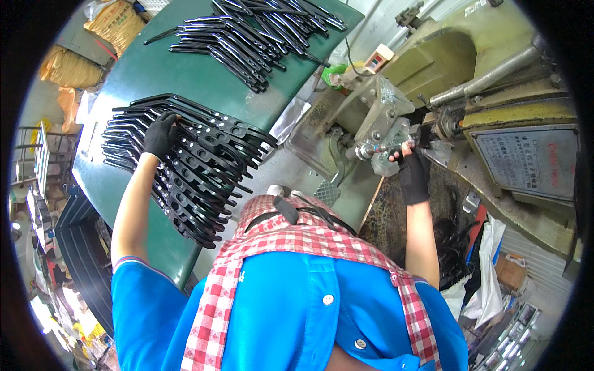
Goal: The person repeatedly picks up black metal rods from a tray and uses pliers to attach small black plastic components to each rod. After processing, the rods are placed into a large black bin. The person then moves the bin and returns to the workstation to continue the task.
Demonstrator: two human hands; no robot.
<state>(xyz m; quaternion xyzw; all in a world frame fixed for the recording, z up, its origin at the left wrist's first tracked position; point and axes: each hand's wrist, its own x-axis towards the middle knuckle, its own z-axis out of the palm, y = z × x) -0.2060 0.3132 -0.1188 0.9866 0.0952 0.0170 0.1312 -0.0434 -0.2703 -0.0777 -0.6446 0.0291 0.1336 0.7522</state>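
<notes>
My left hand (pixel 162 133), in a black fingerless glove, reaches onto a stack of black metal levers (pixel 213 145) on the green table. Its fingers curl round the bent arm of one lever near the top. The levers lie overlapped in a row, thin arms to the left and wide, holed ends to the right. My right hand (pixel 409 170), gloved the same way, is at the working head of a green press machine (pixel 476 102). Its bare fingertips are pinched beside a small metal spindle (pixel 369 149); whatever lies between them is too small to make out.
A second pile of black levers (pixel 260 37) lies at the table's far end. The green table (pixel 127 80) runs along my left. A switch box (pixel 378 59) sits on the machine, and a clear plastic guard (pixel 396 102) hangs near the spindle. Yellow sacks (pixel 116 26) stand at the far left.
</notes>
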